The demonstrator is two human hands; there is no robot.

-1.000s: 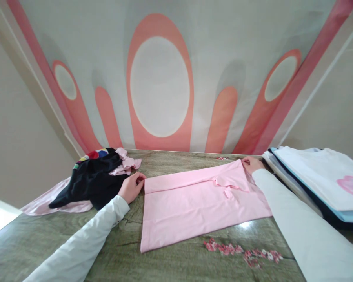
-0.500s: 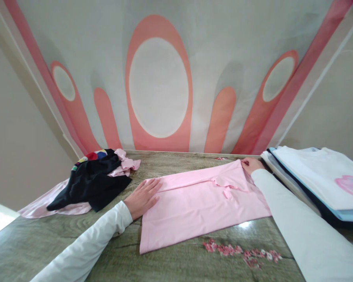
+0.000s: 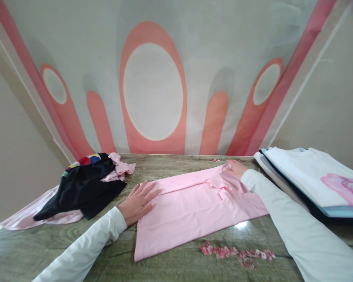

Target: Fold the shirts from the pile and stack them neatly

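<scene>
A pink shirt [image 3: 188,213] lies on the table with its far side folded over in a long strip. Its ruffled sleeve is bunched near the right end. My left hand [image 3: 139,201] rests flat on the far left corner, fingers spread over cloth and tabletop. At the far right corner, my right hand [image 3: 236,169] pinches the shirt's edge, and the cloth there is gathered. Some of that hand's fingertips are hidden and slightly blurred.
On the left is a loose heap with a black garment [image 3: 79,192] over pink cloth [image 3: 122,167]. A stack of folded clothes, topped by a white shirt [image 3: 308,176], stands right. The wood-patterned table [image 3: 164,270] bears printed blossoms and meets a wall [image 3: 153,90].
My right hand has drawn the shirt's far right corner a little to the left, and the cloth bunches more there. My left hand stays on the left corner, its fingers more spread.
</scene>
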